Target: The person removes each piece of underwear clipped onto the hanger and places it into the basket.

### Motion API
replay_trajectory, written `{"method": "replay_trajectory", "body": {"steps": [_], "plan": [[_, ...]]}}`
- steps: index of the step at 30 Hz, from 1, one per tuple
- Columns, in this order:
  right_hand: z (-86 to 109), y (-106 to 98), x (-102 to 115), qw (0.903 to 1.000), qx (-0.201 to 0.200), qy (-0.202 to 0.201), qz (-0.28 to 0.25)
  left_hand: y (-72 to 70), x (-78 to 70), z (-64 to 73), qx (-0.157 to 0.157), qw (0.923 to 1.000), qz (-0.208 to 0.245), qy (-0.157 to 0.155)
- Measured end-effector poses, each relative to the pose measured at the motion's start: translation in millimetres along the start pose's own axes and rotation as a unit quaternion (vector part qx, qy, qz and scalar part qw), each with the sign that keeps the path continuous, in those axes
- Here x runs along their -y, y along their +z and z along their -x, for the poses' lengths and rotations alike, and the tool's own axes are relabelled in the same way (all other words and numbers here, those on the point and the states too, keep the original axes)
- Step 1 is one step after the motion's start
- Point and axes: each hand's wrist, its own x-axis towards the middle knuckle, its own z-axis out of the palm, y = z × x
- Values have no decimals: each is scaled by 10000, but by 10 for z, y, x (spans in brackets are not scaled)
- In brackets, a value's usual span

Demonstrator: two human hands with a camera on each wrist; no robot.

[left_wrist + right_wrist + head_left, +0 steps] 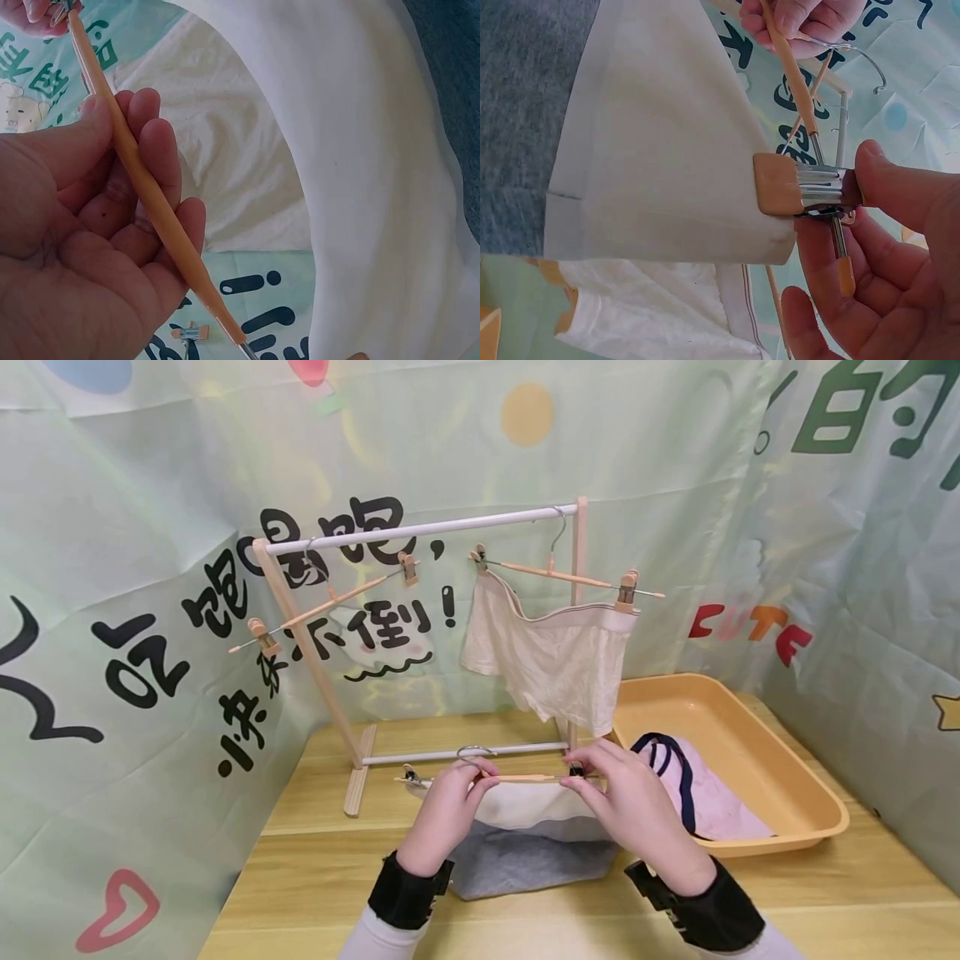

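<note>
My left hand point(450, 806) grips the bar of an orange clip hanger point(528, 777), its fingers curled round it in the left wrist view. At the hanger's right end my right hand point(633, 797) pinches a metal clip point(825, 187) between thumb and fingers. The clip's tan pad point(776, 184) lies over the corner of a garment point(532, 864), white along the top and grey-blue below. This garment hangs under the bar, low over the table. A second clip point(410, 774) sits at the hanger's left end. Its metal hook point(476, 749) rises beside my left hand.
Behind the hands stands a small wooden rack point(420, 529). White shorts point(551, 647) hang from it at the right by two clips, and another clip hanger point(330, 603) hangs at the left. An orange tub point(795, 802) at the right holds a pink cloth point(720, 797) with navy straps.
</note>
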Motion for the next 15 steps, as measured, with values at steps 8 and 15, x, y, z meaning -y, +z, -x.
{"method": "replay_trajectory", "body": {"steps": [8,15], "plan": [[10,-12,-8,9999,4,-69,-129,12,-2,-6,-2,10000,-45,74],[10,-19,-6,9996,33,-91,-248,14,-5,-7,67,9999,-73,-15]]}}
